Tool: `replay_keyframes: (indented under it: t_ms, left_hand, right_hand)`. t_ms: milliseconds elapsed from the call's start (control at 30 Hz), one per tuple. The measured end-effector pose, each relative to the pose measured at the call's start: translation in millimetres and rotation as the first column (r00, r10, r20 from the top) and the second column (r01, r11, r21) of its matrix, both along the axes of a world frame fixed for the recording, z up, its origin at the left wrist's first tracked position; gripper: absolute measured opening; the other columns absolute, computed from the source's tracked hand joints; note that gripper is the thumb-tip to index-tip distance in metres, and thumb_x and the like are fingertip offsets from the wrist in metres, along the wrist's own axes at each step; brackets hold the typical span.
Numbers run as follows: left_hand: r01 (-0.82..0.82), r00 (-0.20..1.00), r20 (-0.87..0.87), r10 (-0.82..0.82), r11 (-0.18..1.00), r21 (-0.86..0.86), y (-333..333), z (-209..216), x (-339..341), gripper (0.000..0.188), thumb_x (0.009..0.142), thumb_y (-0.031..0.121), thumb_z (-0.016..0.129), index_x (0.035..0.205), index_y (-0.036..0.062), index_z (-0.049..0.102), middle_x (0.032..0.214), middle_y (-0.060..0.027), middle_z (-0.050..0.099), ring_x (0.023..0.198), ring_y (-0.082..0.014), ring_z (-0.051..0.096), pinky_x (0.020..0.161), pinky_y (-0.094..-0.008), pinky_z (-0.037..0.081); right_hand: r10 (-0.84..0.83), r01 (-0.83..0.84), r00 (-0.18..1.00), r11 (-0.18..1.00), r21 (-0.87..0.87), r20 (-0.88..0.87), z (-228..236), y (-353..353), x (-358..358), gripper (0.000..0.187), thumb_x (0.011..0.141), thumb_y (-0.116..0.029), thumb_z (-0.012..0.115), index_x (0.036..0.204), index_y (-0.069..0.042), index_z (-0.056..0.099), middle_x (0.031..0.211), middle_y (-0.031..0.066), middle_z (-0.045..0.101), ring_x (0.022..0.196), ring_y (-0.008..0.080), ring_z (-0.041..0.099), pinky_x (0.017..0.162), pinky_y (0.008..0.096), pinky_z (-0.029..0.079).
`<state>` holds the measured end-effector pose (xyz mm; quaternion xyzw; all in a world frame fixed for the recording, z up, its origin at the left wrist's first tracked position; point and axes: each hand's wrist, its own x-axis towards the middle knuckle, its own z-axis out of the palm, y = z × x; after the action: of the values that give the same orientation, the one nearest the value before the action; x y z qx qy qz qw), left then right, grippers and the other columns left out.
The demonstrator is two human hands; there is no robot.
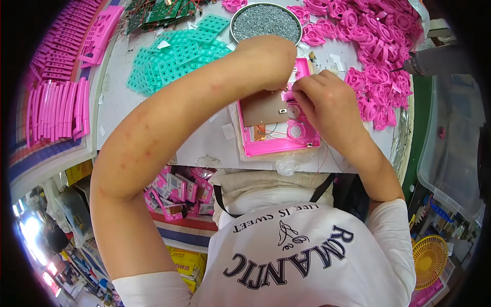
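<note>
A pink plastic casing (281,149) lies on the worktable in front of me, over a crumpled clear plastic bag. Inside it sit a brown circuit board (263,108), thin red and dark wires, and a round pink part (295,132). My left hand (270,59) bends over the casing's upper part; its fingers are hidden beneath the back of the hand and wrist. From the right, my right hand (327,96) reaches to the casing beside the board, fingers curled and pressed together. Whatever they pinch is too small to make out.
Beyond my hands stands a round bowl of small screws (266,20). Turquoise plastic pieces (174,59) and green circuit boards (163,13) lie left. Pink ring-shaped parts (378,36) heap up right, near a dark power tool (440,60). Stacked pink strips (59,110) fill the far left.
</note>
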<state>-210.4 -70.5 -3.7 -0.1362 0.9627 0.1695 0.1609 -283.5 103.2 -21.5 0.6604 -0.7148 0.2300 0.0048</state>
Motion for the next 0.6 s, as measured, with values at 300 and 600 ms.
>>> replay_keyframes:
  t_ms: [300, 600]
  left_hand:
    - [-0.078, 0.991, -0.093, 0.095, 0.982, 0.174, -12.9, -9.1, 11.9, 0.011, 0.080, 0.014, 0.077, 0.081, 0.0035, 0.075, 0.077, -0.0153, 0.073, 0.073, -0.0289, 0.071, 0.068, -0.0408, 0.055]
    - [-0.059, 0.981, -0.171, 0.091, 0.981, 0.184, -12.0, -18.1, 20.6, 0.012, 0.079, 0.016, 0.076, 0.082, 0.0036, 0.075, 0.078, -0.0154, 0.073, 0.075, -0.0307, 0.072, 0.072, -0.0426, 0.056]
  right_hand:
    - [-0.005, 0.016, 0.974, 0.999, -0.050, 0.225, -20.2, -16.1, -13.4, 0.011, 0.083, -0.012, 0.077, 0.085, -0.005, 0.069, 0.101, 0.0081, 0.066, 0.102, 0.0324, 0.054, 0.087, 0.0426, 0.048]
    - [0.254, -0.255, 0.967, 0.967, 0.008, 0.018, -12.0, -0.6, -23.3, 0.022, 0.084, -0.017, 0.076, 0.103, -0.007, 0.076, 0.106, 0.0062, 0.069, 0.103, 0.0314, 0.057, 0.088, 0.0410, 0.050]
